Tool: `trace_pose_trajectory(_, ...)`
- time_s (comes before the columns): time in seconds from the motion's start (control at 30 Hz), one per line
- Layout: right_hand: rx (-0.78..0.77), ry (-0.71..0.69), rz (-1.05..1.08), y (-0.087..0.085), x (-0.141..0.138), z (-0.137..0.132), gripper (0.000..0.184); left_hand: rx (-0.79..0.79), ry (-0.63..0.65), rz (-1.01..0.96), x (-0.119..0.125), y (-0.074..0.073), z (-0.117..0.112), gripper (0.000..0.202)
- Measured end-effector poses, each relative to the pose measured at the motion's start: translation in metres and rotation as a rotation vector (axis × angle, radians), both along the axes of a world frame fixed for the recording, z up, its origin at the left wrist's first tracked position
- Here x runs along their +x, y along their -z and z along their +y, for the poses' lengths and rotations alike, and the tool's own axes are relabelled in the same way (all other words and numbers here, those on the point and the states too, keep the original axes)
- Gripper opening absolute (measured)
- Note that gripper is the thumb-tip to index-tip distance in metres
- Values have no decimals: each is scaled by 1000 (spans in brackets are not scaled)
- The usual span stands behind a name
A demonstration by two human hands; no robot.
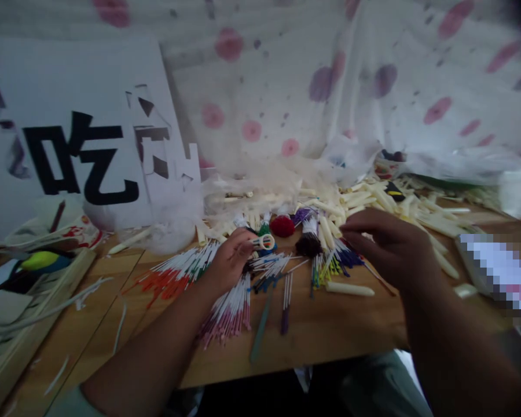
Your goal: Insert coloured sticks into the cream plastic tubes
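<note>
My left hand [232, 260] is closed on a short cream-coloured tube [267, 241], whose round end faces right. Across from it, my right hand [391, 246] hangs over the table with curled fingers pressed together. Whatever its fingertips may hold is hidden or too small to name. Under and around my left hand lie thin white sticks with coloured tips: orange ones [165, 278] to the left, pink ones [228, 324] below. A dark-tipped bundle [309, 240] stands between the hands, beside a red round object [282, 226]. Yellow-tipped sticks [325, 269] lie left of my right hand.
Cream-coloured tubes [373, 197] are heaped at the back right, and one tube [350, 288] lies in front. A teal stick [261, 330] lies near the table's front edge. A wooden tray [47, 324] stands left; a white board [113, 69] leans behind it.
</note>
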State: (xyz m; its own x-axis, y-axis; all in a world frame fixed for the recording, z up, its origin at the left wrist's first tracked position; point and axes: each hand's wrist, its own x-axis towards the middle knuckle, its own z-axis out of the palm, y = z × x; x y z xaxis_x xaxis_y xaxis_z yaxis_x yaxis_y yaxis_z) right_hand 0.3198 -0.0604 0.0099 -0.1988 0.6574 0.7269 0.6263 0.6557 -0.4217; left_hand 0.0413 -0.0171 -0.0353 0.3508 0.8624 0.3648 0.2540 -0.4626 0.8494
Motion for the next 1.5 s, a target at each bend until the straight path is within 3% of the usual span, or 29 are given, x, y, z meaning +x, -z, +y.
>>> trace_pose_trajectory(0.07,-280,-23,-296,14,27,-16,8,-84,32,-30,0,2,1,50)
trace_pose_trajectory(0.13,-447,-5,-484,34,44,-32,15,-162,85,-62,0,2,0,47)
trace_pose_trajectory(0.27,-484,100,-569,71,50,-52,26,-214,146,-98,3,2,-4,50)
trace_pose_trajectory(0.37,-457,136,-589,81,47,-54,28,-216,118,-111,4,3,-4,52)
trace_pose_trajectory(0.53,-258,163,-512,73,15,-48,27,-265,117,-167,5,2,-2,55)
trace_pose_trajectory(0.6,-206,38,-499,65,-19,-44,24,-266,135,-204,5,3,-2,56)
trace_pose_trajectory(0.67,-193,-172,-601,57,-56,-39,21,-284,140,-231,5,3,-2,56)
trace_pose_trajectory(0.77,-116,-312,-835,49,-101,-30,8,-301,159,-250,3,3,-2,57)
trace_pose_trajectory(0.83,-76,-368,-964,49,-116,-23,5,-296,178,-264,0,2,-2,56)
trace_pose_trajectory(0.93,-52,-443,-1005,48,-117,-16,14,-290,186,-275,-4,-1,-1,56)
trace_pose_trajectory(1.03,-100,-491,-811,37,-100,-13,19,-284,202,-286,-9,-4,-1,55)
trace_pose_trajectory(1.2,-129,-508,-38,0,-70,-1,21,-352,232,-338,-9,-5,-1,50)
trace_pose_trajectory(1.33,-127,-552,495,-21,-74,10,19,-351,200,-321,-6,-3,1,52)
trace_pose_trajectory(1.4,-92,-537,592,-25,-83,11,16,-332,185,-299,-5,-2,2,53)
trace_pose_trajectory(1.5,28,-434,469,-25,-92,11,16,-301,169,-267,-5,-1,4,53)
